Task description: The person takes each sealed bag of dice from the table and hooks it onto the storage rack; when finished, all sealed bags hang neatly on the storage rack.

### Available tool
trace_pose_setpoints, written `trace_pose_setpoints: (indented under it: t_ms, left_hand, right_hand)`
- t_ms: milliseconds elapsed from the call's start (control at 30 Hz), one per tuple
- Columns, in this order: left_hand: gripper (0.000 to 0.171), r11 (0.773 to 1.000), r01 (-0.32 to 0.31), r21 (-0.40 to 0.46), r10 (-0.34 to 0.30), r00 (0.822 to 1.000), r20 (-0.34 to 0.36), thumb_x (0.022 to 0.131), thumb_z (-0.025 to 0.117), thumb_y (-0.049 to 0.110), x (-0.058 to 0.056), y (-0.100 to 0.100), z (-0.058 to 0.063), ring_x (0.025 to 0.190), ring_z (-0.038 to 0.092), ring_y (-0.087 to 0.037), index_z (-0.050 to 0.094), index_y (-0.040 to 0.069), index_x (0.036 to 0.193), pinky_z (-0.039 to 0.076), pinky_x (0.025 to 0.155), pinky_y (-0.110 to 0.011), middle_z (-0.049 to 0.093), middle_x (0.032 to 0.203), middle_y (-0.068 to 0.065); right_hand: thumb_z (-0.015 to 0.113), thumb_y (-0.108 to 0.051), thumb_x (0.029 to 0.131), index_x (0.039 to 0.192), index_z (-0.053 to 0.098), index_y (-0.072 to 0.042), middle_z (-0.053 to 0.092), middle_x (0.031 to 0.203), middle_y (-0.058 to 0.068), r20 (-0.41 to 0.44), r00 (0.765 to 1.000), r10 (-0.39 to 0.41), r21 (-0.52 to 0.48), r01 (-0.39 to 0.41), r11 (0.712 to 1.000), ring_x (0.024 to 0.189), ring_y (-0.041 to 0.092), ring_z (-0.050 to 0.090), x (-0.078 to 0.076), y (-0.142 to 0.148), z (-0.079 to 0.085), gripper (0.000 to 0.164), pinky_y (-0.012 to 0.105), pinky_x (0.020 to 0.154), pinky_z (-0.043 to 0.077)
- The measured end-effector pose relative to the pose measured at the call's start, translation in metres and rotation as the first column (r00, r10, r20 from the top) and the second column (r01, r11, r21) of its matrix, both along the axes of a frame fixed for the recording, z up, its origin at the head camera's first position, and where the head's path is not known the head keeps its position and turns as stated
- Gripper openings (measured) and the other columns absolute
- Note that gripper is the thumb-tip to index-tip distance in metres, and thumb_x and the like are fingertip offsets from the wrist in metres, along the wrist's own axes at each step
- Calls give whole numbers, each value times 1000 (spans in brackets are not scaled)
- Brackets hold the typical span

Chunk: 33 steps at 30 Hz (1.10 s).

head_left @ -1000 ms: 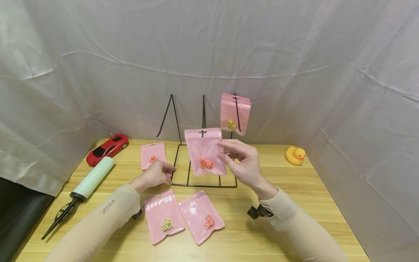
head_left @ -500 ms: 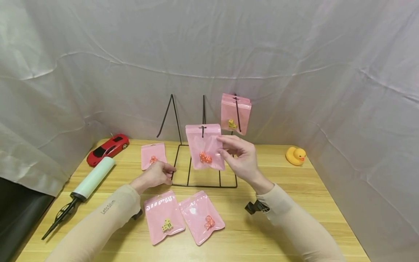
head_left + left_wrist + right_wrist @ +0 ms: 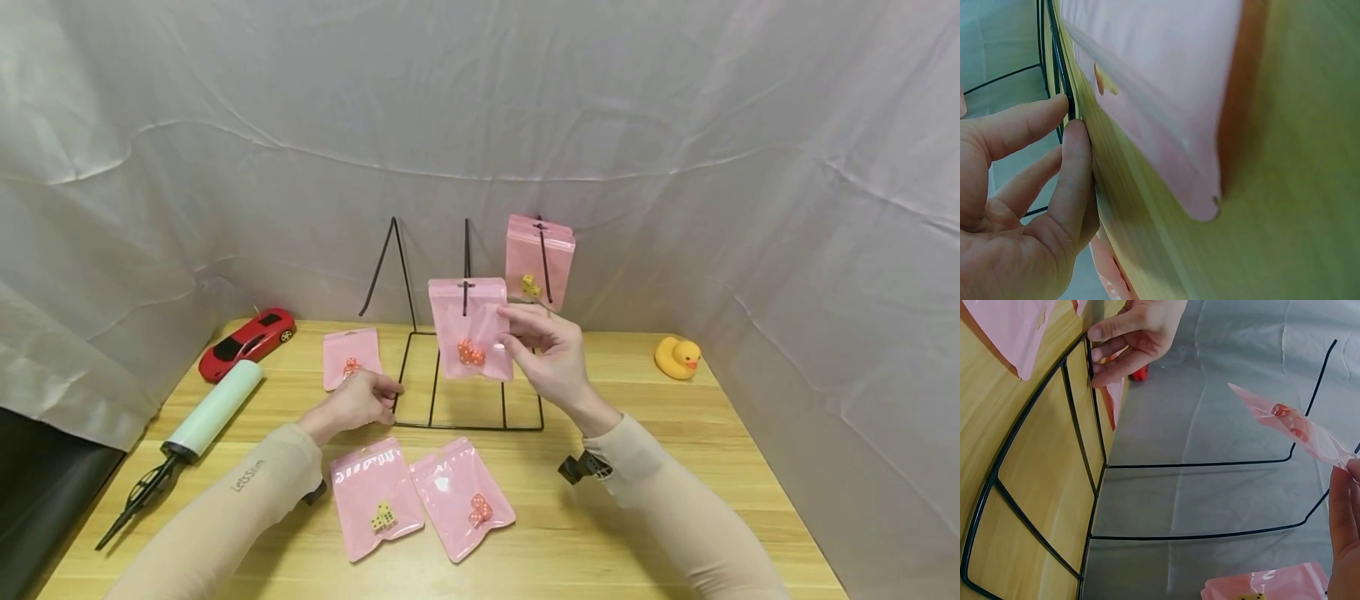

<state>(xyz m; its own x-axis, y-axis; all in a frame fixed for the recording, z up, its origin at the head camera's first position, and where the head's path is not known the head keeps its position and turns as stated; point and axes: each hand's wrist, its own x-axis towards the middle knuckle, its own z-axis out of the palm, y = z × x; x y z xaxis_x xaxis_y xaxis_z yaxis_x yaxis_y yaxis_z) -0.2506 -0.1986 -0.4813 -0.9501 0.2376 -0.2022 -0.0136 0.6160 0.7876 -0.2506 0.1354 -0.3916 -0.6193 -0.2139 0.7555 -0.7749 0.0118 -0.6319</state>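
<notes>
My right hand (image 3: 551,358) pinches the right edge of a pink zip bag (image 3: 453,325) with orange dice inside. Its hang hole is around the middle hook (image 3: 465,302) of a black wire display rack (image 3: 468,428), and the hook's tip sticks out in front. At the base's left side, my left hand (image 3: 360,398) pinches the rack's wire (image 3: 1067,81) between thumb and fingertips. Pink bags (image 3: 522,250) hang on the right hook, yellow dice showing in front. Nothing hangs on the left hook (image 3: 377,265).
Before the rack lie a pink bag with yellow dice (image 3: 367,479) and another with orange dice (image 3: 446,492). A further bag (image 3: 351,343) lies behind my left hand. A red toy car (image 3: 251,337) and a hand pump (image 3: 213,408) are left, a rubber duck (image 3: 677,357) right.
My right hand has moved the bag back along the middle hook and slightly up, so more of the hook's tip shows in front. My left hand has stayed on the rack.
</notes>
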Motion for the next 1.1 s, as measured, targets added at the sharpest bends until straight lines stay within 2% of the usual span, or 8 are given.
trace_pose_setpoints:
  t_ms: [633, 867, 1100]
  left_hand:
    - [59, 1000, 5, -18, -5, 1000, 2, 82, 90, -5, -1, 0, 0, 109, 69, -23, 75, -2, 140, 57, 99, -35, 76, 124, -17]
    - [60, 1000, 5, -24, -5, 1000, -1, 82, 90, -4, -1, 0, 1, 109, 69, -22, 75, -2, 140, 56, 99, -34, 76, 124, -16]
    - [61, 1000, 13, -16, -13, 1000, -5, 82, 90, -4, -2, 0, 0, 111, 70, -24, 75, -3, 141, 58, 105, -41, 76, 126, -18]
  right_hand:
    - [75, 24, 89, 127, 73, 18, 73, 125, 40, 2, 1000, -6, -36, 6, 999, 99, 2, 80, -15, -8, -1, 39, 23, 87, 67]
    - [73, 25, 89, 128, 73, 19, 72, 125, 42, 1, 1000, -21, -62, 21, 998, 98, 3, 80, -24, -12, 0, 39, 22, 85, 67]
    - [74, 25, 89, 128, 72, 19, 72, 126, 42, 22, 999, -32, -78, 34, 996, 97, 3, 80, -31, -14, -1, 40, 22, 86, 67]
